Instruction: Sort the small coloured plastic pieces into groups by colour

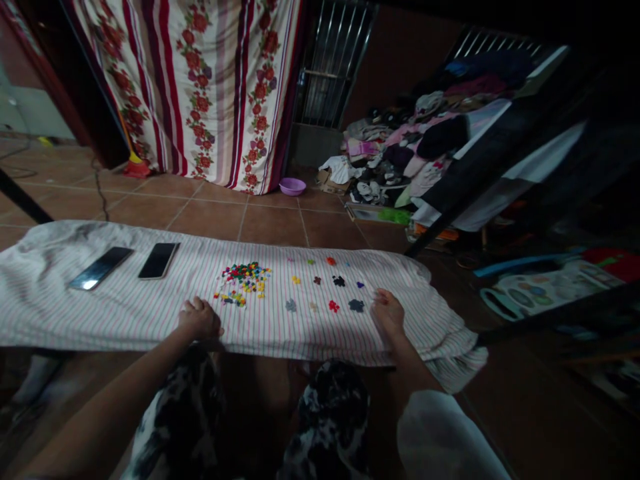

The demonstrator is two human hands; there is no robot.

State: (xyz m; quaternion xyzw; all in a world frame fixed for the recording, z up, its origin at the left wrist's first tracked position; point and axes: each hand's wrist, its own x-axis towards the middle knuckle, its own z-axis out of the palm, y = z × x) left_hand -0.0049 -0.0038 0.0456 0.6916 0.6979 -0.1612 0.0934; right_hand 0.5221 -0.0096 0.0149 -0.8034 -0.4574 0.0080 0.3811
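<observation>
sorting pieces (247, 270) by colour seems underway, left hand (201, 319) loosely curled, right hand (390, 312) narrow, both grips unclear, next likely needing precise placing.

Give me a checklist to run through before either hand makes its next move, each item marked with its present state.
1. Left hand off the mixed pile of small pieces: ok, it sits just to the left and nearer the body.
2. Right hand clear of the dark grey cluster: ok, a gap shows.
3. Piece in the right hand's fingers: cannot tell, too small and dim.
4. Red cluster apart from the dark grey one: ok.
5. Striped cloth smooth throughout: not ok, its right end is bunched.
</observation>
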